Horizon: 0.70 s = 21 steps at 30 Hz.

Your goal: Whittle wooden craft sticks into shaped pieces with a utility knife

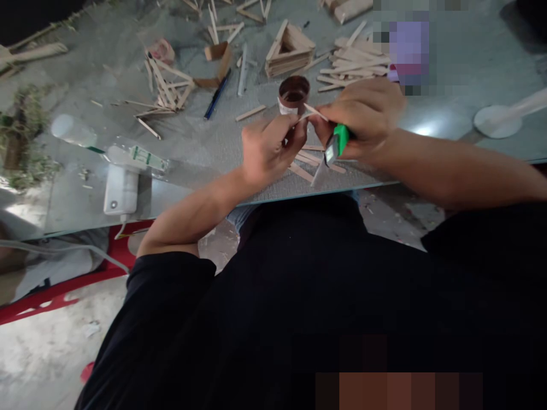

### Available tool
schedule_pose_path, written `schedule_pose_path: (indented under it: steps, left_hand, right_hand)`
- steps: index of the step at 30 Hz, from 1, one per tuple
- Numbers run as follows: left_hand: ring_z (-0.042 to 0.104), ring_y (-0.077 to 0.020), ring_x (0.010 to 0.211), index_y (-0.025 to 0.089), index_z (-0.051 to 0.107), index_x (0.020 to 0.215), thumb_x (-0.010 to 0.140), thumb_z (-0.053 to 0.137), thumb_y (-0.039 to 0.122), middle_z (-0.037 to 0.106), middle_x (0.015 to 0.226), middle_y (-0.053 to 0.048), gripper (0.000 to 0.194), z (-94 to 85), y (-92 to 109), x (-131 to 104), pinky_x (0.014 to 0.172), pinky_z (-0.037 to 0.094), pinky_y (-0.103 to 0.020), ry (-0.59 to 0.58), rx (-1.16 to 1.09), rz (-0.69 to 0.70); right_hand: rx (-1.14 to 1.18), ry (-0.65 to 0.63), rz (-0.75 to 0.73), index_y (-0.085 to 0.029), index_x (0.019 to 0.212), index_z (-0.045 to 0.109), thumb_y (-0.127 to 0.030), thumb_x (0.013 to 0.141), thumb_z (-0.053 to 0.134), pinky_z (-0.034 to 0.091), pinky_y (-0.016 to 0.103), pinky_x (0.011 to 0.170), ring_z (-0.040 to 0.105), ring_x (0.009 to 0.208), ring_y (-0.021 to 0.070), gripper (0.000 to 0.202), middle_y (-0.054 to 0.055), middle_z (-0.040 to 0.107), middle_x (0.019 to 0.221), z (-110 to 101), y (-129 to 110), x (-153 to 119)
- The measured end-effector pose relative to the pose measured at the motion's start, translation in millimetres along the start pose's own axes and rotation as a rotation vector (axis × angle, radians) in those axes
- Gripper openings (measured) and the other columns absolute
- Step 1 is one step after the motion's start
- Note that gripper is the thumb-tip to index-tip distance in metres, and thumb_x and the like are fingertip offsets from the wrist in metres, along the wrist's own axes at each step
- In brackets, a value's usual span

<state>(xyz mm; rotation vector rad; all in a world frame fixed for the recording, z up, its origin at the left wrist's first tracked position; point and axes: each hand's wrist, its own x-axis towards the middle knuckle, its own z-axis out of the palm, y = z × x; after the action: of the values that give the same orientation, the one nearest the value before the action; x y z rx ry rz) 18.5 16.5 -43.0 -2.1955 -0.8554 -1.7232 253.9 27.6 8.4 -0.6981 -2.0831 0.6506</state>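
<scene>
Between my hands is a pale craft stick [317, 111] that looks bent or split; I cannot tell which. My left hand [267, 148] pinches its left end. On the other side, the fingers of my right hand [363, 117] are closed on the stick, and a green utility knife [341, 139] is tucked in the same hand with its blade pointing down. Just beyond my fingers stands a round brown container [294, 91]. Several loose craft sticks [305, 165] lie on the glass tabletop under my hands.
A triangular stack of sticks [290, 51] stands behind the container, beside a stick pile [352, 62]. Leftward are a blue pen [217, 94], a cardboard piece [213, 65], stick frames [168, 85], a clear bottle [72, 131] and a white device [121, 188]. A white lamp base [498, 121] is right.
</scene>
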Motion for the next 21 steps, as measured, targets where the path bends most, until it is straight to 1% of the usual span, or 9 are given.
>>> schedule_pose_path:
  steps: [2,5,8,10,13,15,18,19,21]
  left_hand:
    - [0.055,-0.0175,0.060,0.030,0.069,0.099,0.113,0.043,0.073,0.066,0.068,0.000,0.052,-0.4,1,0,0.062,0.036,-0.040,-0.023,-0.018,-0.010]
    - [0.058,-0.0193,0.059,0.030,0.070,0.108,0.116,0.038,0.068,0.065,0.067,0.000,0.050,-5.0,1,1,0.063,0.038,-0.040,-0.070,-0.043,-0.019]
    - [0.065,-0.0217,0.065,0.031,0.072,0.118,0.112,0.039,0.076,0.069,0.072,-0.003,0.056,-9.5,-8,3,0.070,0.044,-0.042,-0.138,0.023,-0.026]
    - [0.071,-0.0239,0.072,0.030,0.073,0.119,0.107,0.037,0.085,0.072,0.076,-0.005,0.067,-10.8,-15,4,0.074,0.048,-0.043,-0.161,0.068,-0.003]
    - [0.077,-0.0257,0.079,0.029,0.074,0.119,0.103,0.031,0.091,0.075,0.079,-0.006,0.077,-12.8,-22,4,0.074,0.051,-0.044,-0.125,0.063,0.077]
    - [0.079,-0.0260,0.083,0.031,0.073,0.122,0.106,0.034,0.087,0.078,0.084,-0.006,0.071,-15.6,-23,2,0.078,0.054,-0.046,-0.126,0.064,0.088]
    - [0.080,-0.0261,0.089,0.034,0.073,0.120,0.112,0.041,0.076,0.081,0.093,-0.006,0.054,-20.0,-26,-1,0.084,0.057,-0.050,-0.233,0.086,0.035]
    - [0.080,-0.0256,0.087,0.034,0.073,0.116,0.113,0.040,0.072,0.081,0.094,-0.005,0.051,-20.7,-30,-3,0.083,0.057,-0.051,-0.264,0.088,0.034]
    - [0.077,-0.0252,0.079,0.034,0.073,0.109,0.113,0.042,0.072,0.081,0.093,-0.004,0.050,-20.5,-40,-4,0.077,0.055,-0.051,-0.288,0.063,0.087]
  right_hand:
    - [-0.124,0.027,-0.014,-0.027,0.109,0.087,-0.025,0.091,0.093,0.048,0.013,0.064,0.073,0.108,0.0143,0.019,-0.001,0.074,0.094,1,-3,3]
    - [-0.306,0.069,-0.038,-0.025,0.107,0.088,-0.038,0.090,0.095,0.057,0.024,0.081,0.075,0.098,0.0187,0.023,0.000,0.075,0.089,1,-7,8]
    - [-0.467,0.061,-0.109,-0.026,0.106,0.088,-0.049,0.092,0.090,0.059,0.033,0.094,0.075,0.089,0.0190,0.027,0.001,0.077,0.088,-3,-7,12]
    - [-0.468,0.040,-0.139,-0.026,0.105,0.087,-0.052,0.091,0.090,0.059,0.032,0.095,0.074,0.086,0.0174,0.030,0.001,0.077,0.088,-5,-4,13]
    - [-0.344,0.021,-0.090,-0.025,0.101,0.085,-0.049,0.087,0.095,0.059,0.028,0.099,0.074,0.088,0.0148,0.029,-0.001,0.076,0.090,-7,2,13]
    - [-0.258,-0.006,-0.038,-0.024,0.098,0.084,-0.044,0.085,0.096,0.060,0.024,0.091,0.074,0.093,0.0154,0.026,0.000,0.075,0.092,-7,5,13]
    - [-0.189,-0.056,0.001,-0.024,0.096,0.083,-0.042,0.085,0.095,0.053,0.021,0.066,0.073,0.101,0.0194,0.024,0.004,0.072,0.095,-6,6,12]
    - [-0.182,-0.047,-0.011,-0.024,0.095,0.083,-0.044,0.084,0.095,0.051,0.021,0.064,0.072,0.100,0.0204,0.026,0.004,0.071,0.094,-5,4,12]
    - [-0.182,0.003,-0.080,-0.025,0.096,0.083,-0.051,0.081,0.097,0.053,0.025,0.070,0.071,0.094,0.0212,0.033,0.003,0.069,0.090,-3,0,11]
